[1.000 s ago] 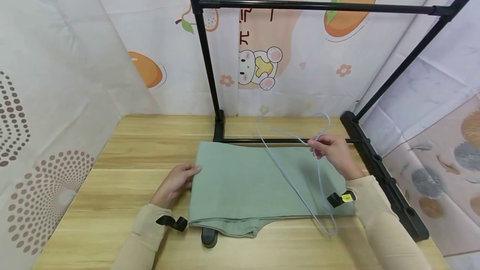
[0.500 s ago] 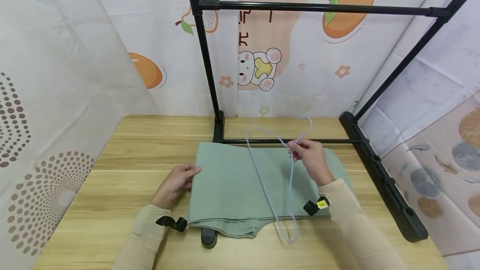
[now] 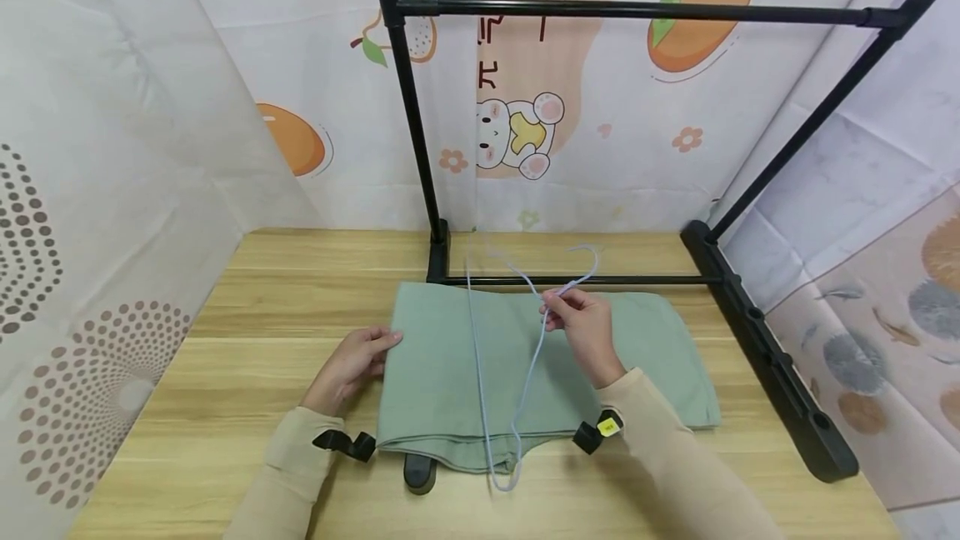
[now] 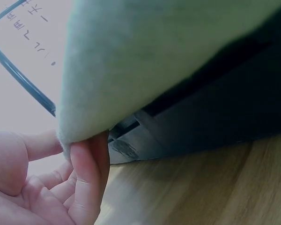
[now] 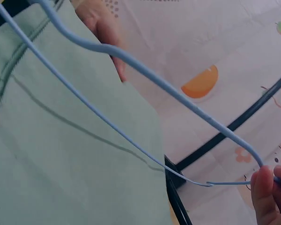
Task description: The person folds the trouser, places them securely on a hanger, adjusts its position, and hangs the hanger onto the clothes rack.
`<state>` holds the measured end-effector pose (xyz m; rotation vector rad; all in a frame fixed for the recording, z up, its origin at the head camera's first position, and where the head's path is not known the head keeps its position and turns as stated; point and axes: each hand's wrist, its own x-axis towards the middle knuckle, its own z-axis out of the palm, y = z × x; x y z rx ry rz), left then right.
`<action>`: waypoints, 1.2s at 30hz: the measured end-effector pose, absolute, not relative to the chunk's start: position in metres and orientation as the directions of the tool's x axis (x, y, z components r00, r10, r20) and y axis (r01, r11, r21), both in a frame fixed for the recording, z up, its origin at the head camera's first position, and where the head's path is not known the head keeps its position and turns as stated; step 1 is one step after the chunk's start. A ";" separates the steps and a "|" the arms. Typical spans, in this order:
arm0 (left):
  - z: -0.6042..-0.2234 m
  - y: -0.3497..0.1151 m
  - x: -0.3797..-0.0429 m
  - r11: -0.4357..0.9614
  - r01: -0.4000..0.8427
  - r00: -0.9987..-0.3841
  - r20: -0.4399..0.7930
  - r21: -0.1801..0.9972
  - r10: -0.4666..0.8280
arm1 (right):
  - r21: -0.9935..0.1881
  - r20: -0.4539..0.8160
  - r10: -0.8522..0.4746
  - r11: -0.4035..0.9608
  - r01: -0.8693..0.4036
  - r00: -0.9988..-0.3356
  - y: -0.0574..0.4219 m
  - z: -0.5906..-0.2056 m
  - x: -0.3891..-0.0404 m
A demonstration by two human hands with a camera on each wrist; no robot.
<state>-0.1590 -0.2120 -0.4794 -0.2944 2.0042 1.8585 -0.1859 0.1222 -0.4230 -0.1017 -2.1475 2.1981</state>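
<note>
A pair of folded pale green pants (image 3: 435,373) lies across the table, also filling much of the right wrist view. At its left edge my left hand (image 3: 352,369) pinches the cloth, thumb on top and fingers beneath; the left wrist view shows the fabric edge (image 4: 98,93) lifted between them. My right hand (image 3: 581,327) grips a thin light blue hanger (image 3: 504,488) just below its hook. The hanger is tilted over the pants, its long loop pointing toward me. In the right wrist view the hanger's wire (image 5: 178,96) runs from my fingertips (image 5: 262,183) across the green cloth.
A black clothes rack (image 3: 637,11) stands behind on the wooden table (image 3: 285,298). Its left foot (image 3: 420,473) pokes out from under the pants, and its right foot (image 3: 780,373) runs along the right side. Patterned cloth (image 3: 322,65) hangs around the table.
My right hand has moved left with the hanger, from over the right end of the pants to over their middle. The left hand keeps its place on the cloth edge.
</note>
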 end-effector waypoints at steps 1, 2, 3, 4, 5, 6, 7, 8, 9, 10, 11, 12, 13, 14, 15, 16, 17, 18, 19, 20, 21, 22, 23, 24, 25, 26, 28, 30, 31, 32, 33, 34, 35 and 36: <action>-0.480 -0.212 -0.159 0.093 -0.408 -0.903 -0.416 0.908 0.109 | -1.000 0.006 0.089 -0.023 -0.008 -0.996 0.119 -0.424 -0.185; -0.480 -0.212 -0.159 0.091 -0.405 -0.904 -0.414 0.910 0.111 | -1.000 0.014 0.084 -0.019 -0.015 -0.996 0.115 -0.425 -0.184; -0.480 -0.213 -0.159 0.092 -0.403 -0.904 -0.412 0.910 0.115 | -1.000 0.024 0.083 -0.013 -0.025 -0.996 0.112 -0.426 -0.183; -0.480 -0.213 -0.159 0.090 -0.405 -0.904 -0.413 0.910 0.114 | -0.999 0.031 0.085 -0.011 -0.032 -0.996 0.109 -0.427 -0.182; -0.480 -0.213 -0.159 0.090 -0.408 -0.903 -0.416 0.909 0.111 | -0.999 0.038 0.087 -0.012 -0.039 -0.996 0.106 -0.428 -0.181; -0.481 -0.213 -0.159 0.091 -0.411 -0.902 -0.419 0.907 0.106 | -0.999 0.046 0.087 -0.017 -0.047 -0.995 0.104 -0.430 -0.180; -0.481 -0.213 -0.159 0.095 -0.413 -0.901 -0.422 0.906 0.105 | -0.999 0.050 0.088 -0.017 -0.051 -0.995 0.102 -0.431 -0.178; -0.482 -0.213 -0.158 0.098 -0.416 -0.899 -0.425 0.904 0.103 | -0.998 0.053 0.086 -0.020 -0.055 -0.995 0.100 -0.433 -0.177; -0.482 -0.213 -0.158 0.099 -0.420 -0.898 -0.429 0.902 0.100 | -0.998 0.054 0.084 -0.019 -0.056 -0.995 0.098 -0.434 -0.176; -0.482 -0.213 -0.158 0.097 -0.424 -0.896 -0.433 0.900 0.096 | -0.998 0.056 0.081 -0.015 -0.057 -0.995 0.096 -0.435 -0.175; -0.483 -0.213 -0.158 0.097 -0.425 -0.896 -0.433 0.900 0.095 | -0.998 0.058 0.077 -0.006 -0.059 -0.995 0.095 -0.436 -0.174; -0.482 -0.213 -0.158 0.100 -0.421 -0.897 -0.430 0.902 0.102 | -0.998 0.062 0.074 0.003 -0.062 -0.995 0.093 -0.436 -0.173; -0.482 -0.213 -0.158 0.098 -0.421 -0.897 -0.430 0.902 0.104 | -0.998 0.066 0.069 0.018 -0.065 -0.995 0.092 -0.436 -0.172; -0.482 -0.213 -0.158 0.096 -0.419 -0.897 -0.428 0.903 0.108 | -0.997 0.071 0.066 0.032 -0.069 -0.995 0.091 -0.436 -0.170; -0.482 -0.212 -0.159 0.094 -0.418 -0.897 -0.427 0.903 0.110 | -0.996 0.075 0.064 0.045 -0.072 -0.995 0.089 -0.435 -0.169; -0.482 -0.212 -0.159 0.092 -0.416 -0.898 -0.425 0.905 0.114 | -0.996 0.079 0.060 0.054 -0.076 -0.995 0.088 -0.435 -0.169; -0.482 -0.212 -0.159 0.090 -0.415 -0.898 -0.424 0.905 0.117 | -0.995 0.079 0.056 0.059 -0.076 -0.995 0.087 -0.435 -0.168; -0.482 -0.212 -0.159 0.090 -0.414 -0.898 -0.422 0.906 0.121 | -0.995 0.079 0.051 0.062 -0.076 -0.996 0.086 -0.434 -0.167; -0.482 -0.212 -0.159 0.086 -0.417 -0.898 -0.424 0.905 0.118 | -0.995 0.078 0.047 0.066 -0.075 -0.996 0.084 -0.434 -0.166; -0.482 -0.211 -0.159 0.087 -0.415 -0.898 -0.423 0.906 0.121 | -0.995 0.076 0.045 0.065 -0.073 -0.996 0.083 -0.433 -0.166; -0.481 -0.211 -0.159 0.084 -0.415 -0.898 -0.422 0.906 0.122 | -0.995 0.076 0.041 0.064 -0.073 -0.996 0.082 -0.433 -0.165; -0.481 -0.211 -0.159 0.079 -0.417 -0.898 -0.424 0.905 0.119 | -0.996 0.074 0.038 0.061 -0.072 -0.996 0.081 -0.432 -0.165; -0.480 -0.211 -0.159 0.076 -0.420 -0.897 -0.426 0.905 0.116 | -0.996 0.077 0.037 0.058 -0.075 -0.996 0.080 -0.431 -0.164; -0.479 -0.211 -0.159 0.074 -0.421 -0.897 -0.427 0.904 0.115 | -0.995 0.083 0.034 0.054 -0.081 -0.996 0.078 -0.429 -0.164; -0.478 -0.211 -0.159 0.076 -0.422 -0.897 -0.428 0.904 0.113 | -0.995 0.088 0.032 0.051 -0.086 -0.996 0.077 -0.428 -0.163; -0.478 -0.211 -0.159 0.077 -0.422 -0.897 -0.428 0.903 0.110 | -0.995 0.092 0.030 0.047 -0.090 -0.995 0.076 -0.427 -0.163; -0.476 -0.211 -0.159 0.080 -0.425 -0.897 -0.431 0.902 0.101 | -0.994 0.102 0.027 0.046 -0.100 -0.994 0.072 -0.424 -0.162; -0.475 -0.211 -0.158 0.087 -0.421 -0.898 -0.428 0.903 0.100 | -0.993 0.106 0.023 0.051 -0.105 -0.994 0.069 -0.422 -0.162; -0.474 -0.210 -0.158 0.091 -0.418 -0.899 -0.425 0.904 0.101 | -0.993 0.106 0.020 0.056 -0.105 -0.994 0.068 -0.422 -0.161; -0.473 -0.209 -0.158 0.093 -0.414 -0.901 -0.422 0.906 0.102 | -0.993 0.106 0.017 0.060 -0.105 -0.994 0.066 -0.421 -0.161; -0.472 -0.208 -0.158 0.094 -0.410 -0.903 -0.418 0.907 0.102 | -0.992 0.106 0.014 0.063 -0.105 -0.994 0.065 -0.420 -0.160; -0.470 -0.207 -0.158 0.097 -0.404 -0.905 -0.413 0.909 0.104 | -0.993 0.104 0.011 0.063 -0.104 -0.994 0.064 -0.420 -0.160; -0.468 -0.205 -0.159 0.105 -0.397 -0.908 -0.407 0.912 0.103 | -0.992 0.104 0.007 0.066 -0.104 -0.995 0.063 -0.420 -0.159; -0.466 -0.203 -0.159 0.114 -0.389 -0.911 -0.400 0.914 0.101 | -0.993 0.104 0.003 0.063 -0.104 -0.995 0.063 -0.419 -0.159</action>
